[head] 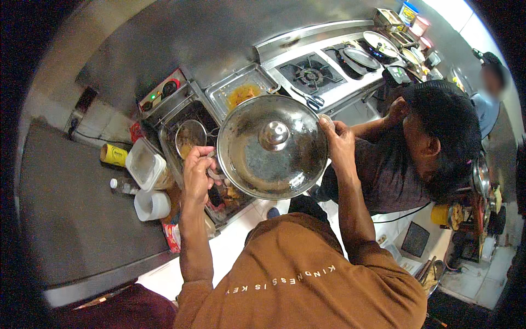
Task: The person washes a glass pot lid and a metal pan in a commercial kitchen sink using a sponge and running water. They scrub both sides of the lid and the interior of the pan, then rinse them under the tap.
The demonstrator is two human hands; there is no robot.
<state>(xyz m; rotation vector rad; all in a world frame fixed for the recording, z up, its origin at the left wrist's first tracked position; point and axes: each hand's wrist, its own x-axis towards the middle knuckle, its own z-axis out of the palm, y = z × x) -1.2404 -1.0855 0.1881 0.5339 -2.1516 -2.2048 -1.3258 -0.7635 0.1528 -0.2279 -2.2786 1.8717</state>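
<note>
A round pot with a clear glass lid (250,162) and a shiny metal knob (274,136) is held up in front of my chest. My left hand (200,172) grips the loop handle on its left side. On the right rim, my right hand (337,137) is closed on the other handle. Behind the pot lies a metal tray (216,91) with orange-brown liquid in it. To the left, a round strainer (191,137) rests over the deep fryer. What the pot holds cannot be made out through the lid.
A gas stove (311,76) stands beyond, with scissors (314,102) at its front edge and pans (380,44) further right. Another person (386,177) is close on my right. Plastic tubs (152,205), a bottle (123,186) and a yellow roll (114,155) stand at left.
</note>
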